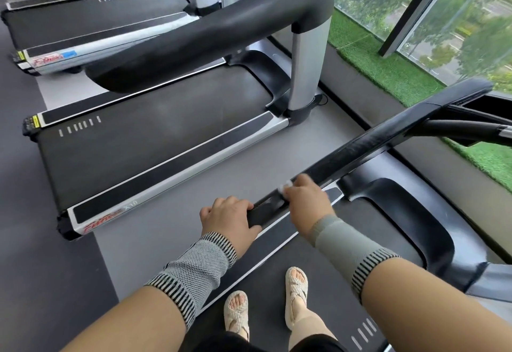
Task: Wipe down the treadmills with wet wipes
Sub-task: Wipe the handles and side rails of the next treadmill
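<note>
Black rail: a glossy handrail (368,141) runs from the lower middle up to the right, above the near treadmill (318,290); wet streaks show on its top.
Left hand: the left hand (228,220) sits on the near end of the rail, fingers curled over the end and thumb lying along the rail's side, gripping it.
Right hand: the right hand (304,202) is on the rail just beyond the left, fingers bent down around a wipe and pressing it to the rail.
Wipe: the wipe (285,186) is white and bunched; only a small corner shows at the fingers, touching the rail's top.
Wrists: a grey knit band (196,268) with striped edges covers the left wrist; a plain grey one (343,246) with a striped cuff covers the right.
Feet: two feet in pale woven sandals (296,293) stand on the near belt, below the arms.
Next treadmill: a second treadmill (155,141) lies to the left, across a strip of grey floor, with a silver side rail, red lettering and a thick black arm on a silver post.
Far treadmill: a third (94,19) lies beyond it, upper left.
Right side: green turf (385,69) runs along a window (457,19) with trees outside.
</note>
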The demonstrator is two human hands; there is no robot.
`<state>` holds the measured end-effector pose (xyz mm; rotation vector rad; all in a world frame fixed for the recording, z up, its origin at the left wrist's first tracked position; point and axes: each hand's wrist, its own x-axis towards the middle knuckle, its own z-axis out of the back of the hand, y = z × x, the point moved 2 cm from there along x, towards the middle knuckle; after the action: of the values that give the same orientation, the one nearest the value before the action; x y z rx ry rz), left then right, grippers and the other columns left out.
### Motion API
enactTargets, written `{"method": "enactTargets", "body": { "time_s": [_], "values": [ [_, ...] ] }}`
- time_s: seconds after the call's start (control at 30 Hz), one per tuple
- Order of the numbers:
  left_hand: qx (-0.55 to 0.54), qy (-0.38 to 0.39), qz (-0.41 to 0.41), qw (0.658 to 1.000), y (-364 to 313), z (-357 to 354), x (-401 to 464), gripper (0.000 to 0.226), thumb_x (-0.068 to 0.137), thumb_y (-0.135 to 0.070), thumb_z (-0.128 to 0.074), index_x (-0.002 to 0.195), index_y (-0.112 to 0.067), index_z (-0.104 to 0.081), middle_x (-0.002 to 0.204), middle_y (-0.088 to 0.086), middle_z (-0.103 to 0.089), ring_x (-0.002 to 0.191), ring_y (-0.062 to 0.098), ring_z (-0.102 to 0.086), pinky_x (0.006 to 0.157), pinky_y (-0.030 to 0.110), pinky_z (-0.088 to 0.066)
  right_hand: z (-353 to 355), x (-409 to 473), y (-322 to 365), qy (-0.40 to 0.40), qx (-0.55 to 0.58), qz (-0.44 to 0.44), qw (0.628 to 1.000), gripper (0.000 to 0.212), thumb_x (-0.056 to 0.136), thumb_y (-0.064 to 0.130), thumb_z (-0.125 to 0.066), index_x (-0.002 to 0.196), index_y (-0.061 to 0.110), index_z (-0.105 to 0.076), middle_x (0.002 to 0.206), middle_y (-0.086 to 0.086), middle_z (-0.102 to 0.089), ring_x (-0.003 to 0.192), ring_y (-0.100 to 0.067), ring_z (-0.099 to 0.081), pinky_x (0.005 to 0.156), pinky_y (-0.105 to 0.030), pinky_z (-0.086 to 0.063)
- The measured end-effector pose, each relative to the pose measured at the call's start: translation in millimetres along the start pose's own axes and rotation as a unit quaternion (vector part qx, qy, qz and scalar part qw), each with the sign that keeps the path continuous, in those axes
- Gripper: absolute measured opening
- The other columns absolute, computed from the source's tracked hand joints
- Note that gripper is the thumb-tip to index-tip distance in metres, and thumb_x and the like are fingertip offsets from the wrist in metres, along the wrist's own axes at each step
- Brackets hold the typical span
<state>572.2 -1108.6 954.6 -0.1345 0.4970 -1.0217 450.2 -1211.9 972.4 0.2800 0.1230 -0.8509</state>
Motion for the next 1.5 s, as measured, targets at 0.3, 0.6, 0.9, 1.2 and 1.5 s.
{"method": "enactTargets", "body": {
  "time_s": [0.3, 0.6, 0.9, 1.2, 1.5],
  "values": [
    [-0.004, -0.011, 0.005, 1.0, 8.6, -2.0, -7.3, 0.041, 0.085, -0.053, -0.058, 0.122, -0.036, -0.055, 0.117, -0.011, -0.055, 0.115, 0.015, -0.044, 0.095, 0.036, -0.031, -7.3, -1.1, 28.4, 0.053, -0.015, 0.072, 0.996, 0.024, 0.093, 0.012, -0.05, 0.113, 0.011, -0.063, 0.107, -0.006, -0.048, 0.098, -0.027, -0.055, 0.086, -0.03, -0.046],
    [0.001, -0.01, 0.007, 1.0, 7.4, -1.4, -6.8, 0.042, 0.084, -0.053, -0.058, 0.123, -0.036, -0.055, 0.115, -0.009, -0.055, 0.113, 0.016, -0.047, 0.094, 0.038, -0.033, -11.4, 0.5, 31.6, 0.064, -0.042, 0.067, 0.995, 0.025, 0.092, 0.012, -0.051, 0.114, 0.014, -0.063, 0.101, -0.004, -0.043, 0.091, -0.03, -0.058, 0.075, -0.028, -0.043],
    [0.003, -0.012, 0.021, 1.0, 5.1, -1.5, -8.1, 0.045, 0.085, -0.054, -0.057, 0.126, -0.035, -0.053, 0.12, -0.009, -0.053, 0.118, 0.016, -0.044, 0.098, 0.038, -0.031, 11.6, 14.6, 5.7, 0.002, 0.048, -0.01, 0.999, 0.027, 0.091, 0.031, -0.054, 0.101, 0.014, -0.073, 0.109, 0.0, -0.055, 0.099, -0.017, -0.057, 0.089, -0.023, -0.042],
    [0.008, -0.014, 0.041, 0.999, -2.0, -0.2, -12.2, 0.043, 0.086, -0.052, -0.058, 0.125, -0.035, -0.054, 0.118, -0.01, -0.054, 0.115, 0.014, -0.046, 0.099, 0.038, -0.031, 9.6, 14.2, -6.1, 0.005, 0.035, -0.058, 0.998, 0.022, 0.093, 0.02, -0.054, 0.111, 0.012, -0.063, 0.108, -0.005, -0.052, 0.096, -0.026, -0.058, 0.078, -0.027, -0.044],
    [0.006, -0.016, 0.06, 0.998, -1.7, -5.4, -10.8, 0.04, 0.084, -0.053, -0.059, 0.121, -0.038, -0.056, 0.111, -0.011, -0.054, 0.112, 0.015, -0.046, 0.097, 0.039, -0.031, 0.3, 11.9, 13.7, 0.026, 0.008, 0.034, 0.999, 0.019, 0.092, 0.018, -0.052, 0.107, 0.011, -0.063, 0.101, -0.005, -0.054, 0.093, -0.027, -0.059, 0.077, -0.03, -0.045]
  ]
}}
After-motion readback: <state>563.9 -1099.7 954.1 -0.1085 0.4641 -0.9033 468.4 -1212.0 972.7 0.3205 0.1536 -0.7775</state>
